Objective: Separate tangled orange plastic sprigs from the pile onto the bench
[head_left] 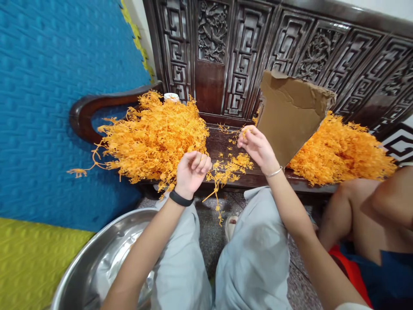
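Both bare forearms closest to the camera: left forearm [145, 247], right forearm [301, 215], reaching over light trousers [254, 249] to a dark wooden bench [214, 137]. Metal basin [85, 269] on the floor, partly behind the left forearm.

Main orange pile [158, 140], stringy branched pieces, heaped on the bench's left end, just beyond and left of the left hand [193, 172]. Loose orange pieces [240, 161] lie between the hands, a few hanging over the bench's front edge right beside the left fingertips.

Left: fingers curled toward the palm, only a narrow gap. Bit of orange shows at them; can't tell from here if it's gripped or just behind.

Right hand [254, 148]: raised over the bench, thumb and index drawn together on a small orange bit [244, 133], other fingers loosely bent. A thin orange strand [227, 130] trails left of the fingertips.

Cardboard sheet [288, 118] stands just behind the right wrist, second orange pile [342, 150] past it. Another person's bare leg [338, 215] at far right.
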Available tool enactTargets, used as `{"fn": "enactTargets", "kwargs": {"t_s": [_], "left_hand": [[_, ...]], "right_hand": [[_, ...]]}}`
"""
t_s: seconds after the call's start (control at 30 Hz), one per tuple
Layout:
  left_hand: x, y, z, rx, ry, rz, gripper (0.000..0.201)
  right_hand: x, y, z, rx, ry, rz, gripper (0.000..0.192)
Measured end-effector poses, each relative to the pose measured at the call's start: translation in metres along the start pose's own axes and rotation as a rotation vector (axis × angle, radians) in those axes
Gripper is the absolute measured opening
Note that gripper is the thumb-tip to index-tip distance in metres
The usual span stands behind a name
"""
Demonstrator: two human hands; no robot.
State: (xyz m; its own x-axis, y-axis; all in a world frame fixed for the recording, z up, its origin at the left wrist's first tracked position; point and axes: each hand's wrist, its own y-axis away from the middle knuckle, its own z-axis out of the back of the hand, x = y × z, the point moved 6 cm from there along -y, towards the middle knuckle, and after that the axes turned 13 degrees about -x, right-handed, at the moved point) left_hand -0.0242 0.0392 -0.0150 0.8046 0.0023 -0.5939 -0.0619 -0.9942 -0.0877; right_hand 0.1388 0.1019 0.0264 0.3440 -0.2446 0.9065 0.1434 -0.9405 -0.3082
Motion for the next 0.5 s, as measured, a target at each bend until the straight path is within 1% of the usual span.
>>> {"fn": "enactTargets", "kwargs": {"t_s": [0.07,0.13,0.17,0.23,0.27,0.4,0.5], "left_hand": [[0.002,0.001,0.000,-0.003,-0.042,0.024,0.040],[0.004,0.001,0.000,-0.017,-0.078,0.034,0.038],[0.004,0.001,0.000,-0.027,-0.096,0.036,0.037],[0.005,0.000,0.001,-0.048,-0.120,0.031,0.036],[0.005,0.000,0.001,-0.058,-0.125,0.029,0.036],[0.005,-0.003,0.001,-0.070,-0.120,0.026,0.034],[0.007,-0.003,0.001,-0.064,-0.119,0.041,0.036]], "right_hand": [[-0.003,-0.010,0.019,-0.077,0.168,0.035,0.020],[-0.013,-0.020,0.040,-0.156,0.378,0.026,0.018],[-0.022,-0.024,0.049,-0.183,0.498,-0.025,0.016],[-0.045,-0.031,0.069,-0.217,0.738,-0.195,0.011],[-0.055,-0.033,0.078,-0.226,0.804,-0.261,0.009],[-0.085,-0.038,0.107,-0.297,0.947,-0.428,0.009],[-0.098,-0.036,0.122,-0.333,1.027,-0.535,0.020]]}}
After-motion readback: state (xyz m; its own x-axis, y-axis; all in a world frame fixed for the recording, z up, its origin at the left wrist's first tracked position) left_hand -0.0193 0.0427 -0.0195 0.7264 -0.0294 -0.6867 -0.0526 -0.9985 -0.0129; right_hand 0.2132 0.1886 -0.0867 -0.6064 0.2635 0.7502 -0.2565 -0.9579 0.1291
